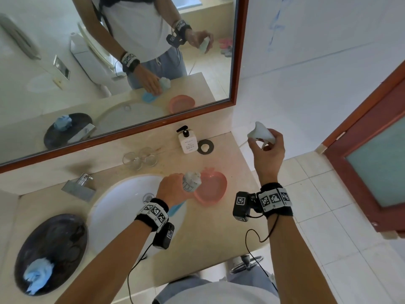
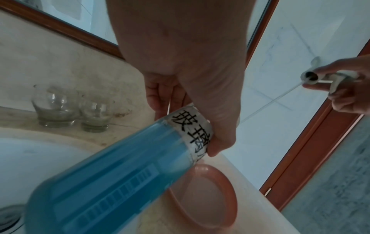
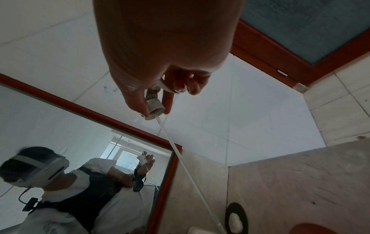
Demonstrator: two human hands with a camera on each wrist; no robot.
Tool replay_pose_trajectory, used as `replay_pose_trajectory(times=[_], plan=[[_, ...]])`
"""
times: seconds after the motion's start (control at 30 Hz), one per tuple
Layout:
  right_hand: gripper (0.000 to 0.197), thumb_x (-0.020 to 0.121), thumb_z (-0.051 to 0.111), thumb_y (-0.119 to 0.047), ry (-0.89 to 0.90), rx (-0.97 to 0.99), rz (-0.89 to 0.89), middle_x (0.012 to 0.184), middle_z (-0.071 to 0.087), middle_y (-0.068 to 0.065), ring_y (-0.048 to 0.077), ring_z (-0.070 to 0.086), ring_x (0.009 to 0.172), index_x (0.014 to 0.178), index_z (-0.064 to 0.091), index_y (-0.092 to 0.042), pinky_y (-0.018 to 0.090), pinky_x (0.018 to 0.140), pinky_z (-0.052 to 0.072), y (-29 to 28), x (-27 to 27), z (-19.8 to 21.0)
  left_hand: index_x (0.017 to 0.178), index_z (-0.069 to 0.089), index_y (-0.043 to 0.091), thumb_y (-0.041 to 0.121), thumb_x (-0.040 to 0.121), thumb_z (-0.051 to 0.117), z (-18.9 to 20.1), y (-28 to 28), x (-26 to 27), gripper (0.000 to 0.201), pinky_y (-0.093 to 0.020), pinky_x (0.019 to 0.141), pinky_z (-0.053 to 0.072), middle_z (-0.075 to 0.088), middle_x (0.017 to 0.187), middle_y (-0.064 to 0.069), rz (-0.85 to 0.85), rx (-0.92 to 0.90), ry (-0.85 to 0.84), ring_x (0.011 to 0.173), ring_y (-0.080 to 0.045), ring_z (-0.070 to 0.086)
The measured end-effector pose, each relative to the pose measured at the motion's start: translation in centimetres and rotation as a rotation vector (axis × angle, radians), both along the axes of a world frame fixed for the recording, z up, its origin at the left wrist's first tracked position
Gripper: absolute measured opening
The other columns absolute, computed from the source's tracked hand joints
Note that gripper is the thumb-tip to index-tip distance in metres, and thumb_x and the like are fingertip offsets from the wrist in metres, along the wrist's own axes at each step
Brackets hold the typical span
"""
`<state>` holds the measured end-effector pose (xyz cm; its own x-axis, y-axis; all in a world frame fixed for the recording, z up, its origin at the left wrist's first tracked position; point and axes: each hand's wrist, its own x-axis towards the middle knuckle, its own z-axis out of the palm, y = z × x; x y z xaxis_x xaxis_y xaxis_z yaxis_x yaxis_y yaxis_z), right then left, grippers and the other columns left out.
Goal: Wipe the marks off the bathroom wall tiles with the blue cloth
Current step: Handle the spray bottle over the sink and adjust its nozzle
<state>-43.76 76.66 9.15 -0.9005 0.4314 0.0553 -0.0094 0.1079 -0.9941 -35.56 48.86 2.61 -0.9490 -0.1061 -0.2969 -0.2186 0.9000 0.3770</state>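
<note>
The blue cloth [image 1: 38, 276] lies crumpled on a dark oval plate [image 1: 52, 238] at the counter's lower left, far from both hands. Blue scribble marks [image 1: 275, 27] show on the white wall tiles right of the mirror, also marks [image 3: 109, 91]. My left hand [image 1: 173, 189] grips a bottle of blue liquid [image 2: 112, 174] near its labelled neck, tilted over a pink basin [image 1: 206, 202]. My right hand [image 1: 266, 150] is raised beside the wall and pinches the bottle's detached white spray head [image 1: 262, 132], whose thin dip tube [image 3: 190, 158] hangs down.
Two empty glasses [image 1: 140, 160] and a white pump bottle [image 1: 187, 141] stand under the red-framed mirror [image 1: 238, 62]. A white sink [image 1: 118, 207] with a steel tap [image 1: 80, 186] is left of the basin. A red-framed door [image 1: 372, 161] stands at right.
</note>
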Motion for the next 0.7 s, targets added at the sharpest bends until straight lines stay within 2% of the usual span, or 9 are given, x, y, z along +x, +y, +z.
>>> replay_pose_trajectory(times=[0.17, 0.4, 0.53, 0.7], plan=[[0.052, 0.082, 0.085, -0.024, 0.002, 0.004, -0.005, 0.106, 0.066, 0.003, 0.010, 0.047, 0.067, 0.127, 0.060, -0.020, 0.021, 0.061, 0.048, 0.0, -0.7, -0.7, 0.105, 0.068, 0.018, 0.050, 0.071, 0.089, -1.4, 0.6, -0.2, 0.051, -0.035, 0.081, 0.060, 0.069, 0.098, 0.001, -0.008, -0.062, -0.084, 0.092, -0.021, 0.069], [0.052, 0.082, 0.085, -0.024, -0.003, 0.017, -0.001, 0.101, 0.065, 0.000, 0.010, 0.045, 0.064, 0.127, 0.060, -0.021, 0.017, 0.058, 0.044, 0.1, -1.8, -0.9, 0.113, 0.065, 0.014, 0.049, 0.072, 0.088, -2.4, 0.9, -0.8, 0.058, -0.035, 0.083, 0.060, 0.071, 0.107, -0.003, -0.025, -0.145, -0.216, 0.096, -0.024, 0.070], [0.051, 0.082, 0.085, -0.023, -0.003, 0.031, 0.003, 0.096, 0.061, -0.005, 0.010, 0.044, 0.065, 0.127, 0.061, -0.020, 0.016, 0.058, 0.042, 0.0, -2.0, -1.1, 0.113, 0.065, 0.014, 0.049, 0.072, 0.088, -3.0, 1.1, -1.0, 0.058, -0.035, 0.083, 0.060, 0.072, 0.107, -0.003, -0.034, -0.171, -0.234, 0.096, -0.023, 0.071], [0.052, 0.082, 0.085, -0.026, -0.003, 0.046, 0.016, 0.103, 0.063, -0.001, 0.013, 0.046, 0.070, 0.127, 0.060, -0.023, 0.016, 0.061, 0.043, 0.1, -2.3, -1.4, 0.111, 0.064, 0.013, 0.047, 0.074, 0.087, -3.4, 1.3, -1.3, 0.056, -0.033, 0.082, 0.059, 0.072, 0.106, -0.003, -0.052, -0.204, -0.239, 0.096, -0.023, 0.071]])
